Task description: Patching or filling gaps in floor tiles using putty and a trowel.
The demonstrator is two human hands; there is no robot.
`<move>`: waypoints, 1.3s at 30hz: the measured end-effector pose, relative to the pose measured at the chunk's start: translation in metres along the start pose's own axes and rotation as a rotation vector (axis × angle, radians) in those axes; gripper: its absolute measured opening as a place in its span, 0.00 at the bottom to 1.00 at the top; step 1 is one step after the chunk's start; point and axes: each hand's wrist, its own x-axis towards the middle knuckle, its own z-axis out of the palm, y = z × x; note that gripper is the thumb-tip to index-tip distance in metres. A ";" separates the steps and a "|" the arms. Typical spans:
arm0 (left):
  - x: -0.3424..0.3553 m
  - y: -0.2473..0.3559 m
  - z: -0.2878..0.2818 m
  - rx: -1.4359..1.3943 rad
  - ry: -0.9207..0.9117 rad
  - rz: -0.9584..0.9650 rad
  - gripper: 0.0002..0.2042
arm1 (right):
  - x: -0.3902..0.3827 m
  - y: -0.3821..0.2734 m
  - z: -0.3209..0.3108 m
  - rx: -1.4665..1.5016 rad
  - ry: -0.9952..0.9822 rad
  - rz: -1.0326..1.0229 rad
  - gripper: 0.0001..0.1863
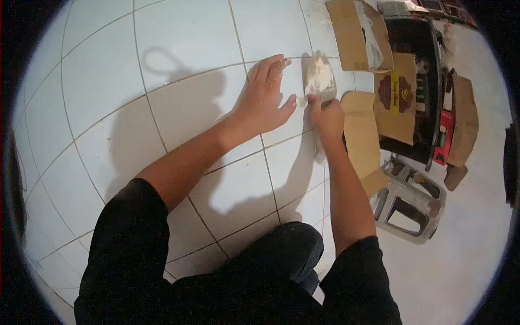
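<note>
My right hand [327, 119] is closed around the near end of a flat, pale piece [320, 78] smeared with white. The piece is blade-like, with a rounded far tip; its exact kind is hard to tell, and my fingers hide its near end. To the left of it, my left hand [262, 95] is open over the tiled floor [184, 32], fingers stretched out and thumb apart. White smears show on its fingertips, and nothing is in it. Whether it touches the tiles, I cannot tell.
Right of my right hand lies a flattened cardboard piece [360, 130]. Beyond it stand an open cardboard box [346, 35] and a black container [420, 43] with a cardboard box [395, 122] against it. A grey plastic stool [414, 203] is nearer, beside my right forearm.
</note>
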 end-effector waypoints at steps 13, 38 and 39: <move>-0.008 0.009 -0.005 -0.395 -0.246 0.027 0.27 | -0.060 -0.016 -0.005 1.715 -0.636 0.618 0.30; -0.019 0.008 -0.002 -0.445 -0.217 0.099 0.25 | -0.080 -0.043 0.011 1.534 -0.354 0.553 0.33; -0.017 0.008 -0.001 -0.429 -0.193 0.072 0.22 | -0.081 -0.043 0.009 1.535 -0.358 0.549 0.33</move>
